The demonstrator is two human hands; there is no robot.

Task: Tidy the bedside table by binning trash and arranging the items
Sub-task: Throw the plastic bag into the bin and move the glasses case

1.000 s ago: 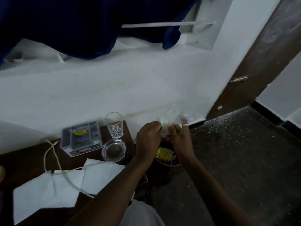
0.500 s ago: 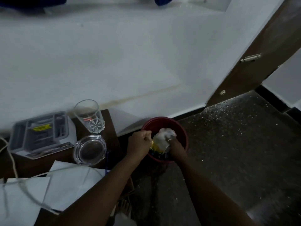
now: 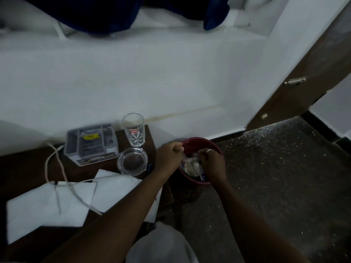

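Both hands are working over the red bin (image 3: 197,142), which is standing on the dark floor (image 3: 284,168) just at 3 o'clock of the table (image 3: 22,168). The right hand (image 3: 212,164) is reaching into the bin, its fingers curled narrowly around a crumpled clear wrapper (image 3: 190,165) that is lying inside among other trash; a ring is showing on one finger. The left hand (image 3: 170,155) is hovering at the bin's 9 o'clock rim, its fingers closed into a loose fist; whether it is pinching part of the wrapper I cannot tell. On the table, a tall glass (image 3: 133,129) is standing upright at the 12 o'clock edge near the wall (image 3: 171,73), with a glass ashtray (image 3: 132,161) just beside it at 6 o'clock. A grey box (image 3: 91,143) with a yellow label is sitting at 9 o'clock of the glass. White papers (image 3: 47,205) are lying spread at 6 o'clock of the box, and a pale cord (image 3: 55,168) is trailing across them. A dark blue cloth (image 3: 95,14) is hanging at 12 o'clock above the wall
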